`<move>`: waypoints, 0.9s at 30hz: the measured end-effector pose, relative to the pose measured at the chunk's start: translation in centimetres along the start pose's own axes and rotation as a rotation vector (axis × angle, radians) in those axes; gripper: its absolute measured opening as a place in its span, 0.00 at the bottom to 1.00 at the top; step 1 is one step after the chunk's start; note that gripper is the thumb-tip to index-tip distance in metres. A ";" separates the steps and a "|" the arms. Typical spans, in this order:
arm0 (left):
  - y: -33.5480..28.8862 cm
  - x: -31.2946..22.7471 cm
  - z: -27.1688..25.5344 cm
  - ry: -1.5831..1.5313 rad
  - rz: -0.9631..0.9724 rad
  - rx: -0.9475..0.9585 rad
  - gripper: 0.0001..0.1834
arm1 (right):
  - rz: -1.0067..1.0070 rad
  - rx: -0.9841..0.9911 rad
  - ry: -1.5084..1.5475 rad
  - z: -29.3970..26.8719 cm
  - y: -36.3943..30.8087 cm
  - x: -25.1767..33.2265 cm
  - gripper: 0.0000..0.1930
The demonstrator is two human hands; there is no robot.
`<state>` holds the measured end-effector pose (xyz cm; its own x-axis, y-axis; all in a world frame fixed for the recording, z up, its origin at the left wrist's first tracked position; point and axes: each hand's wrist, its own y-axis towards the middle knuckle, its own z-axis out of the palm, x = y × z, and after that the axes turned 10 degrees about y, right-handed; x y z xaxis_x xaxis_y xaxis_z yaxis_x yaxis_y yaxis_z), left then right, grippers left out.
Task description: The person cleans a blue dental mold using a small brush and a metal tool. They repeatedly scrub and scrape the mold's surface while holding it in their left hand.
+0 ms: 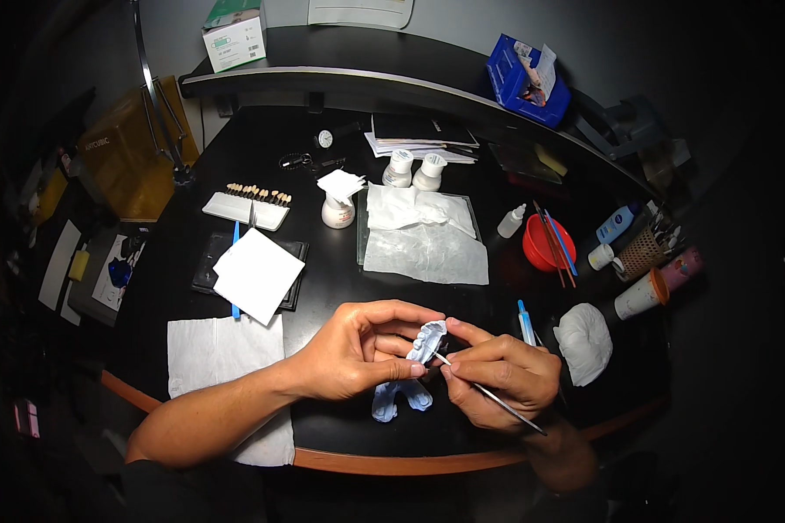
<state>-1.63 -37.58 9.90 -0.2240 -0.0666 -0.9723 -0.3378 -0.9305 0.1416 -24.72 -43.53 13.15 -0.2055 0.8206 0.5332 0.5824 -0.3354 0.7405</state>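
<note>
My left hand (353, 344) pinches a pale blue dental cast (426, 341) between thumb and fingers, tilted above the near part of the table. In my right hand (508, 376) is a slim, pen-like dental tool (501, 403), its pale end against or very close to the cast's side; contact cannot be made out. The right index finger reaches to the cast's upper edge. A second pale blue dental cast (402, 399), horseshoe-shaped, rests on the table just below my left hand, partly covered by it.
A folded tissue (427, 253) covers a glass plate beyond my hands. To the left are a white pad (260, 276), a cloth (209, 353) and a tooth shade guide (253, 209). At right stand a red bowl (541, 248), a crumpled white tissue (583, 343) and a cup (637, 299).
</note>
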 end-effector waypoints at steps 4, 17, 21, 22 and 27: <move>-0.4 -0.2 0.2 0.008 0.001 0.001 0.32 | 0.005 0.001 0.008 0.1 -0.1 0.4 0.09; 0.0 0.1 0.0 0.005 0.003 0.007 0.32 | 0.026 -0.001 0.040 -0.2 0.2 0.0 0.09; -0.1 0.2 0.0 -0.059 0.007 0.018 0.32 | 0.028 -0.049 0.087 0.0 0.0 -0.1 0.09; -0.1 0.3 0.0 -0.061 -0.001 0.023 0.32 | 0.021 -0.053 0.091 0.1 0.0 -0.1 0.09; -0.2 0.6 0.0 -0.084 0.010 0.033 0.32 | 0.029 -0.045 0.105 0.2 0.0 0.1 0.08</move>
<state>-1.70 -37.42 9.25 -0.3029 -0.0442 -0.9520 -0.3648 -0.9175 0.1587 -24.56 -43.32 13.07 -0.2719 0.7582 0.5926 0.5542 -0.3801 0.7405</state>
